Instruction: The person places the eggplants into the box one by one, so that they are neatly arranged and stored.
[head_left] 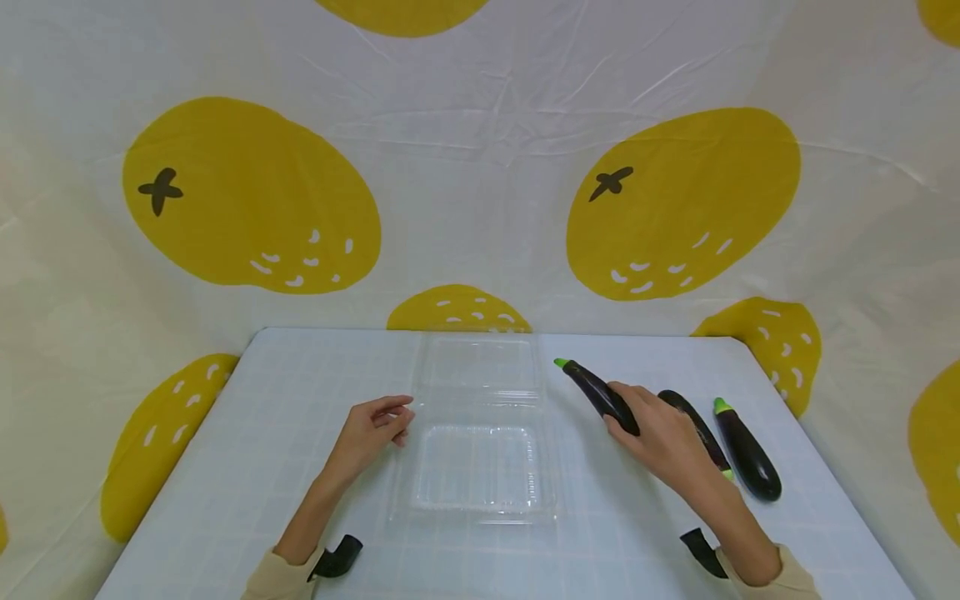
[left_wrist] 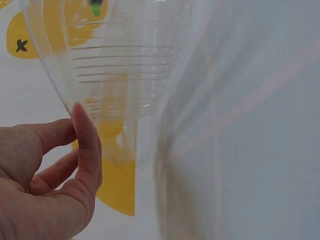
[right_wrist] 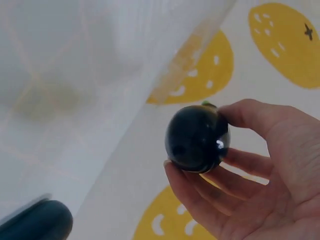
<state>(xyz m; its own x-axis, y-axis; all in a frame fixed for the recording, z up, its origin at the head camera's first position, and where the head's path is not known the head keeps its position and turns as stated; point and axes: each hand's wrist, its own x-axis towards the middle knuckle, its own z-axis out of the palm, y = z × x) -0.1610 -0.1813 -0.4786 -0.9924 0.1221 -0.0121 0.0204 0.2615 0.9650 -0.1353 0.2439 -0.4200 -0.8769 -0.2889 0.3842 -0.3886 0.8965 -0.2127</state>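
A clear plastic clamshell container [head_left: 476, 518] lies unfolded at the middle of the table. Its ridged hinge and side also show in the left wrist view. Beside its left edge is my left hand [head_left: 375, 429], fingers loosely bent; whether the fingertips touch the rim I cannot tell. My right hand [head_left: 660, 433] grips a dark eggplant [head_left: 596, 393] with a green tip, raised to the right of the container. The right wrist view shows the rounded end of that eggplant [right_wrist: 195, 140] between thumb and fingers. Behind the right hand, a second eggplant [head_left: 697, 425] is partly hidden.
Another eggplant [head_left: 750, 454] lies at the table's right side, close to the partly hidden one. The white table [head_left: 247, 467] carries a faint checked pattern. Beyond its far edge hangs a pale cloth [head_left: 465, 192] with yellow fruit prints.
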